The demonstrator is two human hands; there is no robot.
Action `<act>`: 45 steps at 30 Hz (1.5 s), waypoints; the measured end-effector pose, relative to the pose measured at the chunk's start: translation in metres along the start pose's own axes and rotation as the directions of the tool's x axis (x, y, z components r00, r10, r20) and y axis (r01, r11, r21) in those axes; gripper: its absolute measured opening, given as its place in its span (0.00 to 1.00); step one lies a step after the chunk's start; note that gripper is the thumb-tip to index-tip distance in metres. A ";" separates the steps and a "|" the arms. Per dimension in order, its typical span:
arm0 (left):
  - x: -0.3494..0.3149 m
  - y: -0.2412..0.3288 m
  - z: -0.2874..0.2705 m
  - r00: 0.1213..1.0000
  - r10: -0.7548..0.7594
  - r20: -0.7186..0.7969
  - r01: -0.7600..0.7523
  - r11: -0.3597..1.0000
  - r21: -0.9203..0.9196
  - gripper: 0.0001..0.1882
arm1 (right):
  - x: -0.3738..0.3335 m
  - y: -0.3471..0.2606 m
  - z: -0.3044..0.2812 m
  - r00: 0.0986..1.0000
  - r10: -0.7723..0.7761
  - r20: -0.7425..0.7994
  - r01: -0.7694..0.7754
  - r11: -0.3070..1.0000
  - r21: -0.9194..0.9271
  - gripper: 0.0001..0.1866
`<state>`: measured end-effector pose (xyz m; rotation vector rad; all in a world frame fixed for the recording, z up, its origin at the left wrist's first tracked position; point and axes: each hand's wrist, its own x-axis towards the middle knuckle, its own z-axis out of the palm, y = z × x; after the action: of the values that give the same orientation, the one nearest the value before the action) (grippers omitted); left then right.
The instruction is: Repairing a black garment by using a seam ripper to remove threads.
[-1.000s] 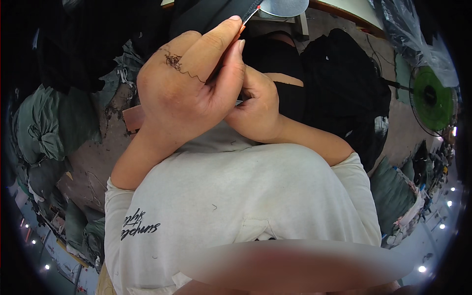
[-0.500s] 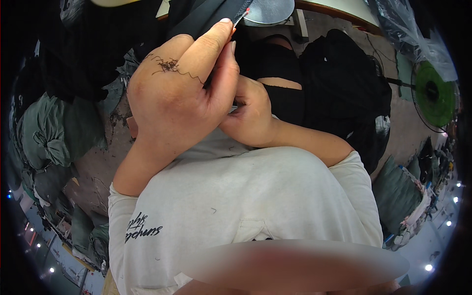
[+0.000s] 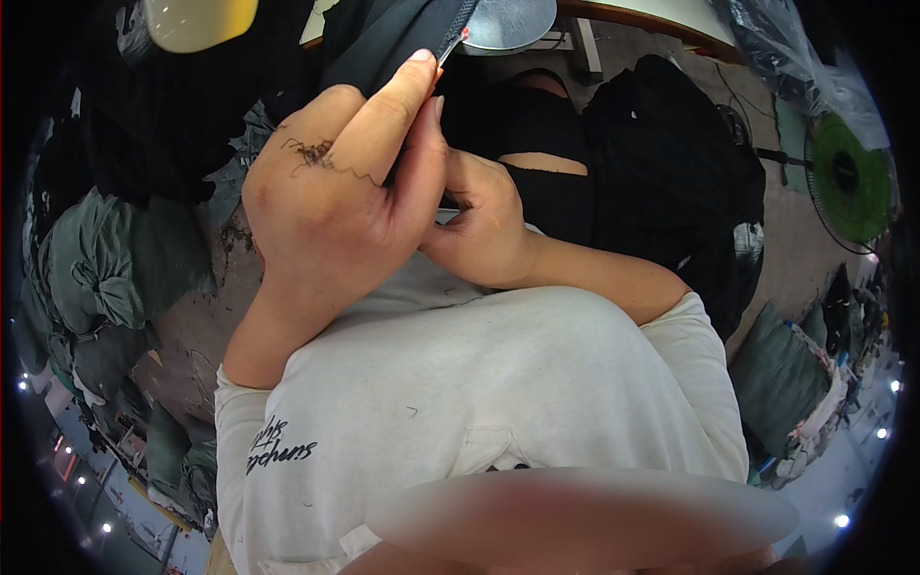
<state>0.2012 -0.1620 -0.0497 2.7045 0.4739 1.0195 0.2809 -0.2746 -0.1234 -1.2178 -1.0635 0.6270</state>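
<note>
My left hand point(image 3: 326, 187) is closed, pinching a seam ripper point(image 3: 452, 47) between thumb and forefinger; it has a thin metal shaft, a red ball at the tip and a bit of orange at the fingers. Dark thread point(image 3: 311, 151) lies tangled across the back of this hand. The tool's tip rests against or close to the ribbed edge of black fabric point(image 3: 383, 43). My right hand point(image 3: 484, 216) is curled shut just behind and to the right of the left. Its fingertips are partly hidden, and I cannot make out what they hold.
A round grey metal disc point(image 3: 508, 21) lies beside the fabric, near a table edge point(image 3: 661, 17). Black cloth point(image 3: 671, 172) heaps to the right, with a green fan point(image 3: 848, 182) beyond. Clear plastic point(image 3: 800, 72) hangs at upper right. Green sacks point(image 3: 101, 264) stand left.
Both hands have shifted a little left in the picture, and the left has dropped slightly with the seam ripper. More of a yellow-white object shows at the upper left.
</note>
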 end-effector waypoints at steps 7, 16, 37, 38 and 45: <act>0.011 0.004 -0.006 0.998 0.007 0.068 -0.008 1.000 0.014 0.16 | 0.001 -0.007 -0.001 0.999 0.045 0.003 -0.045 0.999 -0.015 0.18; 0.030 0.010 -0.005 0.997 -0.011 0.072 0.008 0.999 0.033 0.12 | 0.001 -0.005 0.000 0.999 0.048 -0.013 -0.048 0.999 0.016 0.16; 0.048 0.014 0.010 0.999 -0.012 0.030 0.010 0.997 0.081 0.08 | 0.001 -0.003 0.001 0.999 0.042 -0.007 -0.041 0.995 0.089 0.10; 0.049 0.014 0.010 0.999 -0.010 0.031 0.007 0.997 0.081 0.08 | 0.001 -0.002 0.001 0.999 0.033 -0.025 -0.030 0.995 0.094 0.09; 0.053 0.017 0.009 0.998 -0.020 0.052 0.015 0.995 0.098 0.08 | 0.003 -0.002 0.000 1.000 0.003 -0.024 -0.001 0.996 0.090 0.08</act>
<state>0.2485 -0.1593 -0.0190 2.7996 0.5500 0.9412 0.2823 -0.2726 -0.1208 -1.1458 -1.0039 0.6534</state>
